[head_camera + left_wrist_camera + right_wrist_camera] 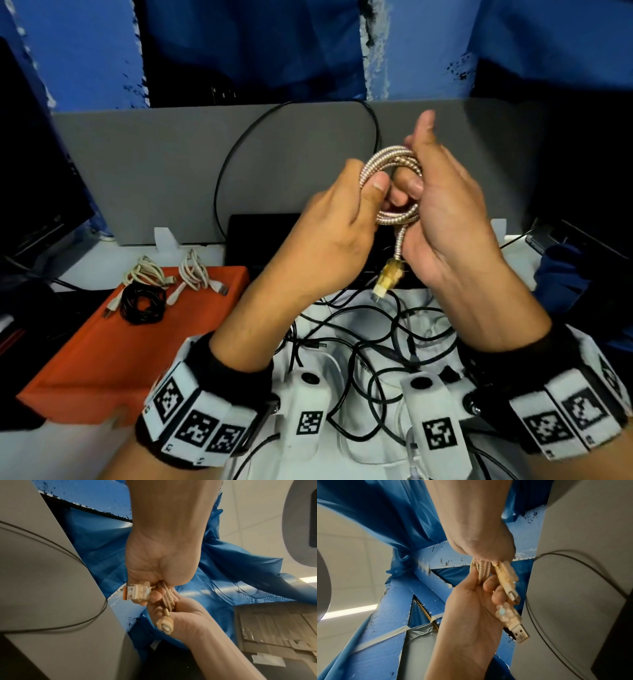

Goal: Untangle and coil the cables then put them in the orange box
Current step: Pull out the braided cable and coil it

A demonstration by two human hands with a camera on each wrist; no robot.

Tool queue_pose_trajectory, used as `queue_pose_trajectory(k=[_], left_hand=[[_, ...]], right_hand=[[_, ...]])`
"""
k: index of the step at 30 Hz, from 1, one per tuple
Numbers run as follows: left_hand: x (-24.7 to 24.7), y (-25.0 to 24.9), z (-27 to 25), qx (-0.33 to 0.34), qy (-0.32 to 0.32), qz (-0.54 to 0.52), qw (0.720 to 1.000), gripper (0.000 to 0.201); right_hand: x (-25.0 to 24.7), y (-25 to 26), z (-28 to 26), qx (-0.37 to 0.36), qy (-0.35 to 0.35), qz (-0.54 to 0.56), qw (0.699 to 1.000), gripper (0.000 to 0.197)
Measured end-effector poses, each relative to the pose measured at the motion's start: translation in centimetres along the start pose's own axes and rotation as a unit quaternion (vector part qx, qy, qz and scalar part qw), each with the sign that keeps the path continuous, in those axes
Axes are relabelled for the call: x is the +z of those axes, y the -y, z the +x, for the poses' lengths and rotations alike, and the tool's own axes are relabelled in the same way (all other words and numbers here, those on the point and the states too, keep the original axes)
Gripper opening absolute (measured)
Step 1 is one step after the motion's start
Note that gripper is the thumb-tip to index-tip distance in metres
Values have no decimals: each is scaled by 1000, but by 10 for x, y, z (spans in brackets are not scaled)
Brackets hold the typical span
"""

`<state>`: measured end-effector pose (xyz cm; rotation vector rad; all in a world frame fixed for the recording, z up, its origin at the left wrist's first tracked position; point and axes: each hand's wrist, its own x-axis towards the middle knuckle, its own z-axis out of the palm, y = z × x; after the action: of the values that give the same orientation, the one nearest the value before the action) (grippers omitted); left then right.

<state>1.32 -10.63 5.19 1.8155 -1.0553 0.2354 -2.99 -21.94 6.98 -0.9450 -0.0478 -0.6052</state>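
Backdrop: blue sheeting (pixel 239 44) behind a grey divider panel (pixel 144 164), over a white desk.
Gold cable (pixel 390 161): wound in a small coil, held in the air between both hands above the desk; one plug (pixel 388 277) hangs down, and a USB plug (pixel 135 592) sticks out on the far side.
Left hand (pixel 329 233): thumb and fingers pinch the coil's left side.
Right hand (pixel 445 212): fingers curl round the coil's right side, thumb raised.
Orange box (pixel 113 339): on the desk to the left, holding two white coiled cables (pixel 191 270) and a black coil (pixel 142 303).
Tangle of black cables (pixel 370 332): on the desk under the wrists.
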Motion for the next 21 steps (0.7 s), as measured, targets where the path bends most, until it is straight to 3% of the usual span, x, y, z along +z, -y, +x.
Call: queue_pose_trajectory(k=[3, 6, 9, 11, 12, 16, 18, 21], left_hand=[[-2, -2, 0, 6, 3, -12, 1000, 32], [-5, 0, 3, -10, -68, 5, 998, 31], [-7, 1, 5, -25, -135, 0, 990, 32], [-11, 4, 6, -28, -157, 11, 987, 32], [-12, 7, 6, -30, -158, 20, 987, 31], [-19, 14, 9, -57, -96, -12, 994, 34], [-25, 15, 11, -93, -32, -104, 990, 37], [-45, 22, 10, -123, 103, -208, 965, 43]], right_hand=[[-2, -4, 2, -14, -9, 2, 1000, 30], [0, -13, 2, -76, 30, -81, 993, 28], [-2, -26, -4, -170, 56, -316, 932, 30], [-4, -33, -7, -171, 71, -402, 897, 35], [-5, -33, -7, -156, 83, -410, 895, 36], [-3, -20, -4, -5, 113, -282, 953, 35], [-5, -14, -3, 10, 117, -280, 953, 35], [-10, -7, 1, -24, 111, -331, 937, 36]])
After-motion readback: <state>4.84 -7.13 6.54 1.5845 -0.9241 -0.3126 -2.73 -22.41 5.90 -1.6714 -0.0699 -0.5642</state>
